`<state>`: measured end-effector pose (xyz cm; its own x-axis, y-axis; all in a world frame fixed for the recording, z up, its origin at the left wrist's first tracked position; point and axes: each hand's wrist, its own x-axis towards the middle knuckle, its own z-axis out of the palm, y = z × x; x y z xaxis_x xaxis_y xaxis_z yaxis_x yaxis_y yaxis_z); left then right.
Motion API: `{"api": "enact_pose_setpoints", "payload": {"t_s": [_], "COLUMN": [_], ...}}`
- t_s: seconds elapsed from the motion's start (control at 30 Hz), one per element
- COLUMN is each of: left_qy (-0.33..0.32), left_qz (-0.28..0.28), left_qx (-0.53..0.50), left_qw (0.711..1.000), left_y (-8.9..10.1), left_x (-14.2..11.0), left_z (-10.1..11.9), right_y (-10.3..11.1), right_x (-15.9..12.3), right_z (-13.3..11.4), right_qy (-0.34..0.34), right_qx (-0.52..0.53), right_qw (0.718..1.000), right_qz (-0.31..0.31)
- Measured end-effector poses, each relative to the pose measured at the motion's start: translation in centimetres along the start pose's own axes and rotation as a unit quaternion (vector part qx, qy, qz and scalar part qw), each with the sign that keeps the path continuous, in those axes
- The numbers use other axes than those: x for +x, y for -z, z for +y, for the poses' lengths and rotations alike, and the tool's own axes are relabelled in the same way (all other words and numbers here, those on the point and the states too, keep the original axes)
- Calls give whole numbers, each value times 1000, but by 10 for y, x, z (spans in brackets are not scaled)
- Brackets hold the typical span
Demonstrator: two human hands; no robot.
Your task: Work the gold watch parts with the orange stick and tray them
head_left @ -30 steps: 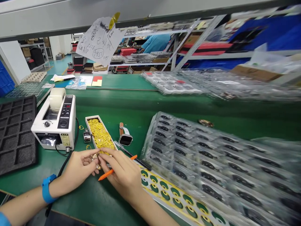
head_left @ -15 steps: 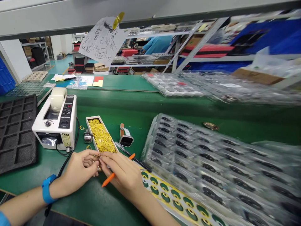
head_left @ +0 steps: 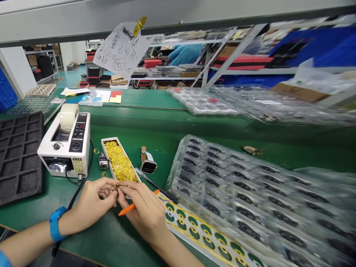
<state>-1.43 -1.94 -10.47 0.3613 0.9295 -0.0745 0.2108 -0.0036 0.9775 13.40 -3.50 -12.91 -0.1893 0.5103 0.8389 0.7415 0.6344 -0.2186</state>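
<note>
My left hand (head_left: 93,200), with a blue watch (head_left: 58,224) on the wrist, pinches a small shiny copper-coloured metal part (head_left: 113,187), mostly covered by fingers. My right hand (head_left: 144,207) meets it there, its thumb and fingertips closed at the part. An orange pointed stick (head_left: 127,209) lies held through the right hand, its tip showing to the left below the fingers. Just beyond both hands sits a long white box (head_left: 104,148) filled with small yellow rings (head_left: 119,161). Near it are a metal tally counter (head_left: 103,162) and a smartwatch (head_left: 148,166).
A white tape dispenser (head_left: 46,146) and black compartment tray (head_left: 22,181) stand left. Clear plastic trays (head_left: 178,163) of dark parts cover the right, beside a sheet of green-and-yellow stickers (head_left: 194,233). Overhead runs a grey beam (head_left: 178,15) with a handwritten paper (head_left: 119,52). A person in blue (head_left: 185,53) is behind.
My right hand has shifted slightly left, and the orange stick has tilted flatter. My left hand keeps its pinch almost unmoved.
</note>
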Motion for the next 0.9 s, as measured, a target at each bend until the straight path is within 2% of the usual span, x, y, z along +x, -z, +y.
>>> {"api": "enact_pose_setpoints", "payload": {"t_s": [0.07, 0.17, 0.3, 0.4, 0.47, 0.53, 0.63, 0.77, 0.9], "left_qy": [2, 36, 83, 91, 84, 86, 104, 102, 94], "left_qz": [1, -3, 3, -4, -29, -54, -73, -73, -68], "left_qx": [-2, -71, -158, -187, -198, -206, -193, -149, -137], "left_qw": [1000, 997, 984, 978, 976, 973, 973, 981, 984], "left_y": [1, 3, 7, 10, 12, 12, 12, 11, 10], "left_x": [2, 7, 13, 14, 13, 12, 11, 12, 12], "left_z": [-1, -3, -1, 4, 7, 8, 6, 2, 3], "right_y": [-1, 0, 13, 22, 24, 22, 19, 18, 16], "right_x": [0, 1, 7, 13, 14, 14, 11, 8, 6], "right_z": [-1, -1, 7, 15, 17, 17, 14, 12, 9], "right_qy": [-11, -33, -147, -202, -182, -145, -99, -52, -53], "right_qx": [9, 47, 117, 173, 209, 231, 241, 215, 205], "right_qw": [1000, 998, 982, 961, 950, 942, 944, 950, 950], "right_qz": [-4, -1, -8, -71, -146, -194, -203, -220, -231]}}
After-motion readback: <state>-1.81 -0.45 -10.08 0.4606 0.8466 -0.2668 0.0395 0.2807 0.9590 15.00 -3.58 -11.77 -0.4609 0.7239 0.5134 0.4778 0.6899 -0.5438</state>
